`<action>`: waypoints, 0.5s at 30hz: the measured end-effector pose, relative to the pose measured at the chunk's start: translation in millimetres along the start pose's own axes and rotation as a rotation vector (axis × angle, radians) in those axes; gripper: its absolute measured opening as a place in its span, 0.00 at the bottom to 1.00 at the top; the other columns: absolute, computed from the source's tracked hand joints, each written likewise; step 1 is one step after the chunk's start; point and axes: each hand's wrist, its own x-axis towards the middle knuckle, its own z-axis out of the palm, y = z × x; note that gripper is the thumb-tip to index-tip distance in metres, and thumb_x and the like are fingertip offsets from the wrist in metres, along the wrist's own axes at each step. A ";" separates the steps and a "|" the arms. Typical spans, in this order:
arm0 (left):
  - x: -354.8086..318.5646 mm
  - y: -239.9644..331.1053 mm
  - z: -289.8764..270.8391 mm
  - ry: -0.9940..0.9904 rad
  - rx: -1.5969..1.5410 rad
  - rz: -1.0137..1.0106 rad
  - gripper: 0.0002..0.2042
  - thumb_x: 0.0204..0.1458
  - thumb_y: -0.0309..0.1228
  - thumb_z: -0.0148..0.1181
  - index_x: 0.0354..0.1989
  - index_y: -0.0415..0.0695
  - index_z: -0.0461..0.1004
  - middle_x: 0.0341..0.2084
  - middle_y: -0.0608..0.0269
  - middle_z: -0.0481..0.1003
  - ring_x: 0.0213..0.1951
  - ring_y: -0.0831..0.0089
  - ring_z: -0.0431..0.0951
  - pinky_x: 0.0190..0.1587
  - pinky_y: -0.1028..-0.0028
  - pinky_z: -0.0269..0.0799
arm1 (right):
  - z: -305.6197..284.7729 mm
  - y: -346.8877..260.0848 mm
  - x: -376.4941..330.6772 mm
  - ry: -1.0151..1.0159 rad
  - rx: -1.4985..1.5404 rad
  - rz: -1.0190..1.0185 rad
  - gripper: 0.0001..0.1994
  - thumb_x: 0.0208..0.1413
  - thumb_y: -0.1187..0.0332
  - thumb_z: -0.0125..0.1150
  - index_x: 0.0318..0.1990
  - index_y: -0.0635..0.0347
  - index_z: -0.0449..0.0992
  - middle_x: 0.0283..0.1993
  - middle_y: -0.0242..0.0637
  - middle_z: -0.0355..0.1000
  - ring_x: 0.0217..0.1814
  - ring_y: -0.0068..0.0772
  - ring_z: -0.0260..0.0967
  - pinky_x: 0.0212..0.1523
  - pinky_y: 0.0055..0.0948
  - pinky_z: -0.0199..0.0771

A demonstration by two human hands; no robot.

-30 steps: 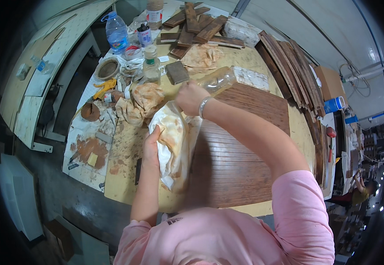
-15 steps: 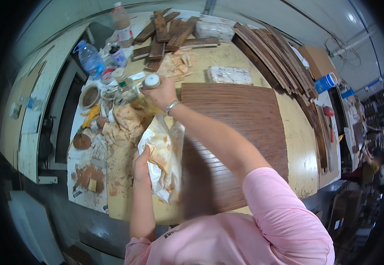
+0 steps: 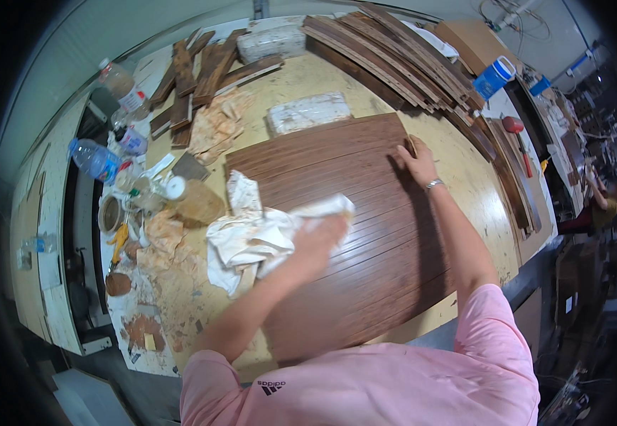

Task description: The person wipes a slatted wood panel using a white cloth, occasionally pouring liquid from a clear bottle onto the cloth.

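Note:
A dark brown grooved wooden panel (image 3: 365,284) lies at a slant on the yellowish tabletop. My left hand (image 3: 317,248), smeared by motion, has a stained white cloth (image 3: 333,207) under and around its fingers, against the panel's face. More of the bunched cloth spreads over the panel's left side. At the panel's far right edge, my right hand (image 3: 420,165) grips the rim between thumb and fingers. Left of the cloth, a jar of yellowish liquid with a white lid (image 3: 175,187) stands on the table, away from both hands.
Stacked dark boards (image 3: 386,60) line the far right; shorter wood offcuts (image 3: 209,67) are piled at far left. A white wrapped block (image 3: 308,113) sits just beyond the panel. Plastic bottles (image 3: 95,162) and stained rags (image 3: 170,245) crowd the left. Another person (image 3: 603,199) is far right.
My right hand has left the white-lidded jar and now holds the panel's right edge. My left hand has brought the cloth onto the panel. The view has turned, and the panel appears slanted.

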 end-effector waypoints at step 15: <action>141.7 -34.8 -47.6 0.270 0.296 -0.030 0.22 0.57 0.21 0.44 0.61 0.41 0.67 0.60 0.44 0.68 0.63 0.51 0.66 0.68 0.55 0.54 | -21.2 8.2 -34.6 -0.131 -0.195 0.303 0.31 0.63 0.49 0.45 0.69 0.54 0.57 0.61 0.50 0.68 0.56 0.56 0.70 0.57 0.45 0.70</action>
